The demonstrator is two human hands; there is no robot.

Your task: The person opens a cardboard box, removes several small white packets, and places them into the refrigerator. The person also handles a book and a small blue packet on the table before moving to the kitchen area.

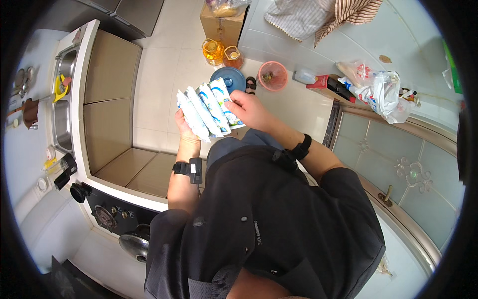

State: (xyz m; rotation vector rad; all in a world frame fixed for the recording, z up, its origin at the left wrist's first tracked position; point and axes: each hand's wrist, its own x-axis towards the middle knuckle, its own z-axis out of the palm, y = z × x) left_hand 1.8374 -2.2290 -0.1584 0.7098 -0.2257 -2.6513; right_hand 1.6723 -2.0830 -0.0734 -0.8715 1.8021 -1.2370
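Observation:
Several white soft packets (207,109) with blue and green print sit side by side in front of my body, above the floor. My left hand (185,127) holds them from the left and below, with most of its fingers hidden behind them. On the right, my right hand (249,109) pinches the upper edge of the rightmost packet between thumb and fingers. The packets lean in a row like overlapping slats, and I cannot tell whether they are joined. Behind them, a blue round lid (232,77) is partly covered.
Oil jugs (213,52) and a cardboard box (221,26) stand on the floor ahead, near a pink bin (273,76). To the left runs a counter with a sink (62,123) and a gas stove (112,213). A glass-panelled door (396,157) is at right.

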